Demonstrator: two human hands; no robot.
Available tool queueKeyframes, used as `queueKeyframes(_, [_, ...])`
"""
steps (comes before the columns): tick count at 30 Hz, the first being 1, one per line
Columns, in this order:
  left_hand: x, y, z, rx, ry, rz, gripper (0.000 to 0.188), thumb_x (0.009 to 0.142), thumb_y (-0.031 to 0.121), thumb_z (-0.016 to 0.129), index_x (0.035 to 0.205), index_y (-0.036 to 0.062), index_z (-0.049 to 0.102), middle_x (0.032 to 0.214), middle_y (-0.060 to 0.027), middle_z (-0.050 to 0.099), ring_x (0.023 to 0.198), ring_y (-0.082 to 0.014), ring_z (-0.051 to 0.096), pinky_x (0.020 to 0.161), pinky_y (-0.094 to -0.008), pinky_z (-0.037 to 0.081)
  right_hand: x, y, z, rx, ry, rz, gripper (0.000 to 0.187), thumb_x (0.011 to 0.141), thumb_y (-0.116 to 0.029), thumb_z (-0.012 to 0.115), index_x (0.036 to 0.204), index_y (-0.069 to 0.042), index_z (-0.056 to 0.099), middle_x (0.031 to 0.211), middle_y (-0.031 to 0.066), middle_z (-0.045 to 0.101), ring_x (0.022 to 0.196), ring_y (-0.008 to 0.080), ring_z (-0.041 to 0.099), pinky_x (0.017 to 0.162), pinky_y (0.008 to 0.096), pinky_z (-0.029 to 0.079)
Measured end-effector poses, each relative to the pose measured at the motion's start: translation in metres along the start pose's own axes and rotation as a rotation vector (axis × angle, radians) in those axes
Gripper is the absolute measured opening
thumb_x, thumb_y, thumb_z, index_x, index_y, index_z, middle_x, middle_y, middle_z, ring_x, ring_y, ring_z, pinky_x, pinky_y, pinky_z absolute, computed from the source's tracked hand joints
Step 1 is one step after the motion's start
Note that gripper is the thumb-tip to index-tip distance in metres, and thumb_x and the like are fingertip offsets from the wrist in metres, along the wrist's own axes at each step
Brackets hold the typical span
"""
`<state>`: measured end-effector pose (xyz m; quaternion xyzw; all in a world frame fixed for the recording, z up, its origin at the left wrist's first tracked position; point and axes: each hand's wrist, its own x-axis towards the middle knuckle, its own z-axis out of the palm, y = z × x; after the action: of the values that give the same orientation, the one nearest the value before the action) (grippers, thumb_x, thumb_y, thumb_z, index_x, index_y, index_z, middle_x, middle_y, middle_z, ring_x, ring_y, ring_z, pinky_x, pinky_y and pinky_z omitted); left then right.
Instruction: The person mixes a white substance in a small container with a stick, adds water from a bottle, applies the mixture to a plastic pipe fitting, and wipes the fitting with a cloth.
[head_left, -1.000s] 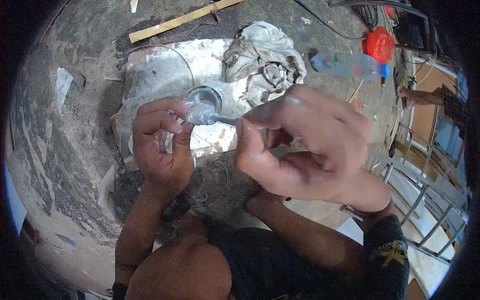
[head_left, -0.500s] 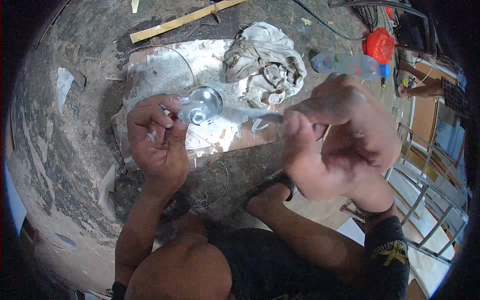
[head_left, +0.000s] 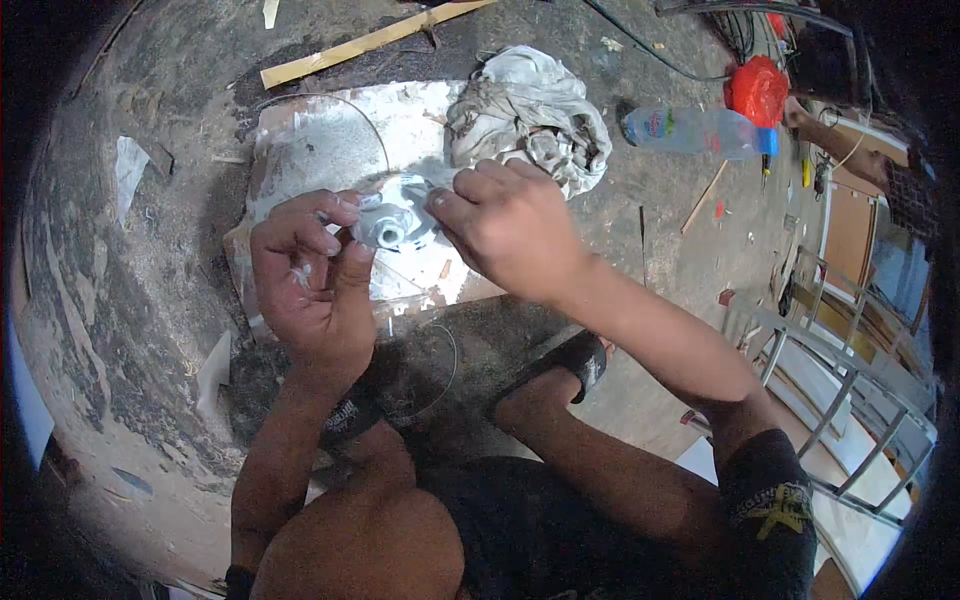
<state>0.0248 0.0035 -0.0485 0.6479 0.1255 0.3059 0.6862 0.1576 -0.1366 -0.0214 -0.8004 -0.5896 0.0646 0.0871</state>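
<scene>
My left hand [head_left: 318, 270] is closed at the fingertips on the left edge of a shiny, round metal piece [head_left: 408, 190]. A short tube-like hub with a hole shows on it, and whitish smears mark my left fingers. My right hand [head_left: 510, 225] is at the piece's right side, its fingers pinched together close to the rim. Whatever they hold is mostly hidden; a thin pale strip showed there earlier. Beneath both hands lies a white-smeared board [head_left: 320, 130]. On its far right part rests a crumpled, stained grey-white cloth [head_left: 535, 100].
A clear plastic bottle [head_left: 690, 132] with a blue cap lies right of the cloth, near a red plastic bag [head_left: 758, 92]. Beyond the board is a wooden strip [head_left: 370, 42]. A metal frame [head_left: 850, 390] stands at right; another person's limb [head_left: 840, 145] shows above it.
My right hand has moved left and away from me, from well right of the metal piece to its rim. The strip it held is now mostly covered. My left hand stays nearly still.
</scene>
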Motion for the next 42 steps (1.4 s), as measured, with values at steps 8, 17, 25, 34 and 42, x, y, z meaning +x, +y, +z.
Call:
queueKeyframes(8, [0.000, -0.003, 0.001, -0.068, 0.009, 0.000, 0.025, 0.085, 0.000, 0.060, 0.098, 0.0047, 0.040, 0.103, -0.0126, 0.051, 0.099, -0.0208, 0.053, 0.092, -0.0349, 0.041, 0.003, -0.007, 0.014, 0.288, 0.032, 0.196, 0.010, 0.073, -0.013, 0.066, 0.080, -0.006, 0.064, 0.068, 0.0095, 0.055, 0.064, 0.0281, 0.058, 0.056, 0.0390, 0.046])
queueKeyframes(17, [0.000, -0.002, -0.005, -0.014, 0.019, -0.015, 0.026, 0.083, -0.004, 0.060, 0.099, 0.0049, 0.040, 0.104, -0.0113, 0.051, 0.101, -0.0229, 0.053, 0.094, -0.0382, 0.042, 0.000, -0.003, -0.002, 0.721, 0.140, 0.396, 0.007, 0.072, -0.007, 0.062, 0.073, 0.000, 0.064, 0.067, 0.0086, 0.064, 0.060, 0.0201, 0.062, 0.056, 0.0322, 0.049])
queueKeyframes(25, [0.001, -0.010, -0.007, -0.069, 0.068, -0.034, 0.026, 0.085, -0.001, 0.059, 0.101, 0.0038, 0.040, 0.107, -0.0128, 0.050, 0.103, -0.0200, 0.052, 0.089, -0.0321, 0.044, -0.011, 0.005, -0.046, 1.052, 0.409, 0.612, 0.006, 0.079, -0.002, 0.061, 0.077, 0.001, 0.066, 0.067, -0.0017, 0.060, 0.060, 0.0022, 0.048, 0.056, 0.0179, 0.040])
queueKeyframes(34, [0.004, -0.007, -0.005, -0.099, 0.076, -0.033, 0.027, 0.086, -0.002, 0.059, 0.103, 0.0037, 0.039, 0.109, -0.0127, 0.049, 0.103, -0.0191, 0.051, 0.089, -0.0320, 0.045, -0.013, -0.008, -0.073, 1.096, 0.476, 0.565, 0.004, 0.078, 0.000, 0.065, 0.074, 0.001, 0.064, 0.066, 0.0003, 0.059, 0.062, 0.0035, 0.050, 0.057, 0.0185, 0.040])
queueKeyframes(42, [0.000, -0.010, -0.015, 0.098, 0.032, -0.045, 0.026, 0.085, -0.001, 0.060, 0.101, 0.0043, 0.041, 0.109, -0.0122, 0.051, 0.101, -0.0161, 0.052, 0.086, -0.0283, 0.044, -0.009, -0.013, -0.087, 1.057, 0.487, 0.541, 0.005, 0.076, 0.001, 0.067, 0.073, 0.001, 0.064, 0.068, 0.0017, 0.062, 0.064, 0.0040, 0.053, 0.059, 0.0184, 0.042])
